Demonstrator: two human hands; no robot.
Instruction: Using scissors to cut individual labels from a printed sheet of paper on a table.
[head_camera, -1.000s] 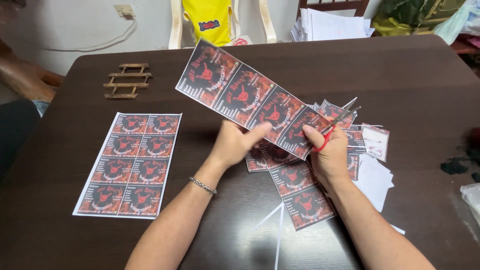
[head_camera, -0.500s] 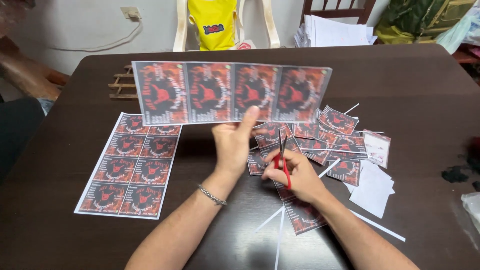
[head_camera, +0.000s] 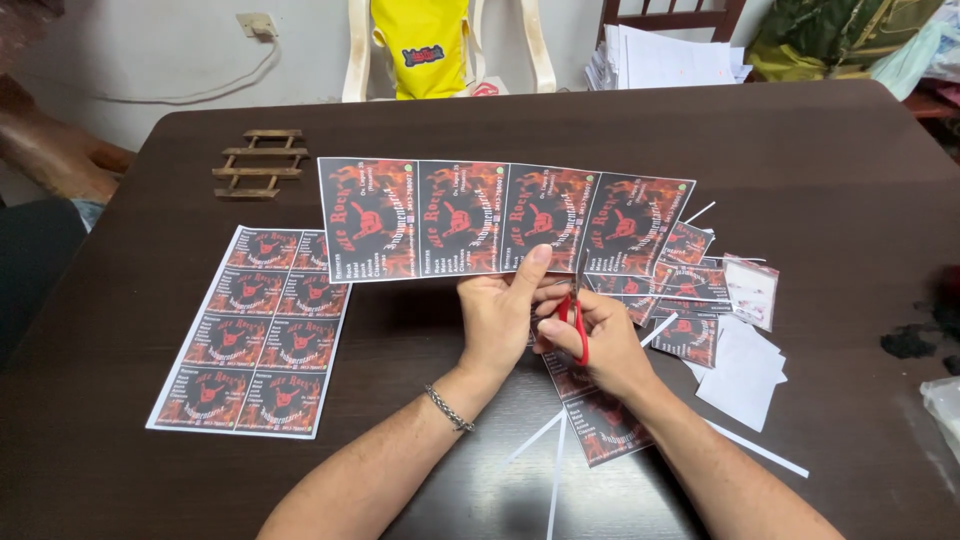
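My left hand (head_camera: 500, 315) pinches the lower edge of a long paper strip (head_camera: 500, 217) printed with a row of red-and-black flyers, holding it upright above the dark table (head_camera: 800, 150). My right hand (head_camera: 600, 345) grips red-handled scissors (head_camera: 578, 325), whose blades point up at the strip's bottom edge between two flyers. Both hands meet under the middle of the strip. A bracelet sits on my left wrist.
An uncut sheet of the same flyers (head_camera: 260, 330) lies at the left. Cut flyers (head_camera: 690, 290), white paper offcuts (head_camera: 745, 365) and thin strips lie around my right hand. A small wooden rack (head_camera: 255, 165) sits at the back left. Chairs and stacked paper (head_camera: 665, 55) stand behind the table.
The strip has swung from tilted to level and upright, facing me. My right hand has brought the scissors up to its lower edge, close beside my left hand.
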